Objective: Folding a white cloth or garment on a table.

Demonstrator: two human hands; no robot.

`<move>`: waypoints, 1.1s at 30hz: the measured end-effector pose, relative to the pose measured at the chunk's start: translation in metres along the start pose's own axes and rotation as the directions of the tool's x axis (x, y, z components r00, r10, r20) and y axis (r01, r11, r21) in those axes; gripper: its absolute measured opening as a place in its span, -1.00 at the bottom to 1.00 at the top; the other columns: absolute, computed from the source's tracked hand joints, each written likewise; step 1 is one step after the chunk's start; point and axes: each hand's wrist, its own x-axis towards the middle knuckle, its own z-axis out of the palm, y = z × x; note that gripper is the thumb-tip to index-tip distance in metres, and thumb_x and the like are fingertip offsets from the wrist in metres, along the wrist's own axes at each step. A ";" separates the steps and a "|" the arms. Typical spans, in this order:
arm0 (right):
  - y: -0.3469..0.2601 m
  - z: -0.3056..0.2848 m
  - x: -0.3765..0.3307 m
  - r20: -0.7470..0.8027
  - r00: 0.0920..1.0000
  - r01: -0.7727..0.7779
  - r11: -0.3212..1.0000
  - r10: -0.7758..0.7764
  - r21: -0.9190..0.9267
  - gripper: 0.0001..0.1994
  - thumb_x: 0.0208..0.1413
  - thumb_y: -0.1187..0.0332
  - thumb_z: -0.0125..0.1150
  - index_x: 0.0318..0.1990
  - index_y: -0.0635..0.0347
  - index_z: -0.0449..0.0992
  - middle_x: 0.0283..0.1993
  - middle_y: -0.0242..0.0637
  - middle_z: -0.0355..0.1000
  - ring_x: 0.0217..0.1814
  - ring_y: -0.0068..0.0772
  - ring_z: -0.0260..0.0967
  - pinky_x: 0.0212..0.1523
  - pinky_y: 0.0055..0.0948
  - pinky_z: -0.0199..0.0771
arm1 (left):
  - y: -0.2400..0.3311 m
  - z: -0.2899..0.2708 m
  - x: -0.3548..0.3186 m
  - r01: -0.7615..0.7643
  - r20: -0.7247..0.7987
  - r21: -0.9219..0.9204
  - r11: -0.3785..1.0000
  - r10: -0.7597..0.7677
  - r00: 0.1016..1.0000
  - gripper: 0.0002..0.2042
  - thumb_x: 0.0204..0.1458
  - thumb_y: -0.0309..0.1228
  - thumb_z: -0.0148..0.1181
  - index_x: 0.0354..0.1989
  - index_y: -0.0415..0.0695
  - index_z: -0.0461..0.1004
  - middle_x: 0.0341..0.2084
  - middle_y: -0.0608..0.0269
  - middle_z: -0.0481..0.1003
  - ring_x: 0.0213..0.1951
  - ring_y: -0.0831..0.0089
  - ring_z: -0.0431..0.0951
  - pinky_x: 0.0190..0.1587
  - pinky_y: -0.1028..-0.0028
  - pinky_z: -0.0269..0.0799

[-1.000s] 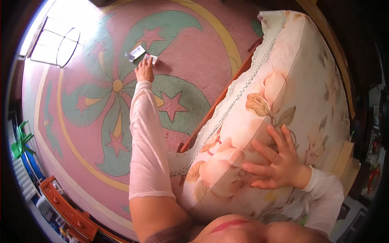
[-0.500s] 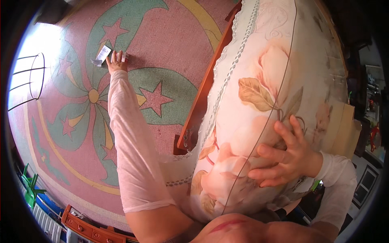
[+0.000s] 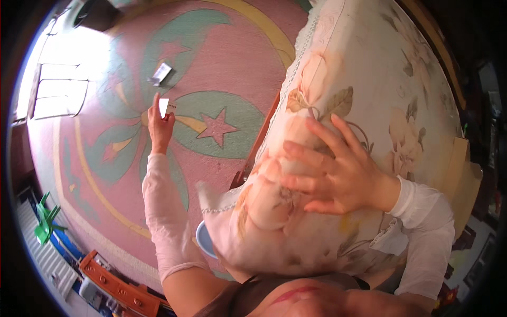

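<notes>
My left hand [image 3: 161, 129] stretches out over the patterned floor, its fingers closed round a small white box-like packet [image 3: 165, 107] with dark marks on one side. The packet's exact kind is too small to tell. Beyond that hand, a second small white-and-grey packet [image 3: 162, 74] lies on the floor. My right hand [image 3: 343, 174] has its fingers spread, palm down over the flowered tablecloth [image 3: 364, 227], and holds nothing. Whether its palm presses on the cloth cannot be told.
Beneath the cloth's lace border runs a reddish-brown wooden edge [image 3: 264, 137]. A blue basin rim [image 3: 205, 240] shows under the near corner. A dark bin [image 3: 97, 15] stands at the far left. Green plastic stools [image 3: 46, 219] and a wooden drawer unit [image 3: 119, 288] are at the lower left.
My left hand has drawn back toward me with one packet, leaving the other on the floor. My right hand has shifted left and farther away over the cloth, fingers still spread.
</notes>
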 end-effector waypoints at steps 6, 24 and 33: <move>-0.001 0.007 -0.003 -0.159 0.986 0.047 0.998 -0.052 -0.035 -0.49 0.09 -0.09 0.12 0.21 -0.32 0.40 0.43 -0.30 0.14 0.50 0.14 -0.09 0.40 0.27 -0.19 | 0.159 -0.126 -0.083 -0.235 -0.435 -0.122 0.964 0.161 0.886 -0.38 -0.17 -0.61 0.38 0.13 -0.19 0.25 -0.04 0.06 0.42 -0.09 0.32 0.48 -0.03 0.39 0.45; -0.231 -0.062 -0.208 -0.681 0.706 0.318 0.772 0.195 0.551 -0.33 0.05 0.48 0.25 0.36 0.20 0.18 0.35 -0.15 0.25 0.31 -0.30 0.27 0.27 -0.29 0.26 | 0.446 -0.183 -0.372 -0.538 -0.390 -0.718 0.442 0.384 0.837 -0.45 -0.22 -0.75 0.34 -0.05 -0.18 0.22 0.07 0.06 0.36 0.02 0.44 0.44 0.05 0.45 0.45; -0.286 -0.065 -0.325 -0.754 0.592 0.147 0.882 0.285 0.448 -0.35 -0.07 0.54 0.40 0.25 0.17 0.34 0.24 -0.18 0.35 0.21 -0.33 0.37 0.14 -0.36 0.45 | 0.505 -0.172 -0.450 -0.579 -0.279 -0.746 0.329 0.634 0.721 -0.44 -0.21 -0.75 0.34 0.00 -0.19 0.26 0.08 0.11 0.33 0.07 0.43 0.40 0.09 0.47 0.39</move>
